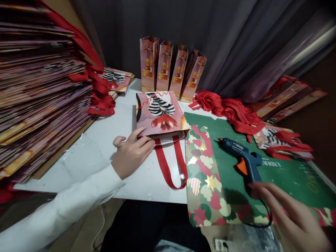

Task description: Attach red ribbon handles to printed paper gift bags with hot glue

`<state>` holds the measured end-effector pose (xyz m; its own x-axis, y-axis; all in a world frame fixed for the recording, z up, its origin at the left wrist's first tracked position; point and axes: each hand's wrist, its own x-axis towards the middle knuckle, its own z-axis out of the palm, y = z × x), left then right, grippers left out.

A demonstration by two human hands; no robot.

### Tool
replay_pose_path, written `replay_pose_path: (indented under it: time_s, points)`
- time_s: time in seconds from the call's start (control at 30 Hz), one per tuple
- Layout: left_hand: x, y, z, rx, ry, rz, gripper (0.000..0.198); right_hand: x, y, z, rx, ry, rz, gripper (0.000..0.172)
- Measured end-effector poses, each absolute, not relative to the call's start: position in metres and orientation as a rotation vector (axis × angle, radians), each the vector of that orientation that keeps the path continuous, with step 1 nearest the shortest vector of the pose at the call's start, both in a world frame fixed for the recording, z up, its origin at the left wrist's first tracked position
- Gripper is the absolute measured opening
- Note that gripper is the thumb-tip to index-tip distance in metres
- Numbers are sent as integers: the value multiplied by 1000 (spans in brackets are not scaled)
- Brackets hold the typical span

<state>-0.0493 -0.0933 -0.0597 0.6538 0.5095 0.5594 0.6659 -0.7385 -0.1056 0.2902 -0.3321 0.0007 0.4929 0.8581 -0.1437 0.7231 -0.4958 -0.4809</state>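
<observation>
A pink paper bag (162, 113) with a black-and-white striped print and a red flower lies flat on the white table, its mouth facing me. A red ribbon handle (165, 168) loops out of that mouth. My left hand (133, 152) rests at the bag's near left corner, fingers stretched along the opening and thumb apart. A blue glue gun (243, 154) with an orange trigger lies on a green bag, nozzle pointing left. Close to the end of its handle is my right hand (291, 215), slightly blurred, its fingers extended and not wrapped round the gun.
Tall stacks of flat bags (44, 94) rise at the left. Several standing bags (164, 66) line the back before a dark curtain (183, 21). Red ribbons (231, 108) lie piled behind the green bag (275, 178). More bags (283, 94) lean at the right.
</observation>
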Motion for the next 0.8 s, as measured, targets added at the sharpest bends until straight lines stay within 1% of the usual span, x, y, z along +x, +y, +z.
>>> replay_pose_path:
  time_s: [0.03,0.13,0.2,0.27,0.4,0.53,0.63,0.8]
  points:
    - [-48,-94,-60,-2547,-958,-717,20,277,-307,2,-2269,-1540,569,29]
    - [-44,-97,-62,-2488,-1017,-684,29,231,-233,4,-2023,-2110,387,37]
    - [-41,-98,-63,-2489,-1052,-669,35,204,-199,2,-2017,-2365,236,44]
    - [-37,-100,-63,-2519,-1090,-649,37,186,-179,-4,-2036,-2532,102,51]
    - [-32,-101,-68,-2610,-1208,-603,34,171,-160,-17,-2071,-2646,-5,58]
    - [-32,-97,-75,-2700,-1244,-566,35,167,-145,-23,-2143,-2625,0,56]
    - [-31,-94,-74,-2722,-1250,-557,40,163,-138,-27,-2190,-2606,25,53]
    - [-27,-97,-65,-2695,-1211,-582,51,152,-134,-33,-2170,-2596,43,54]
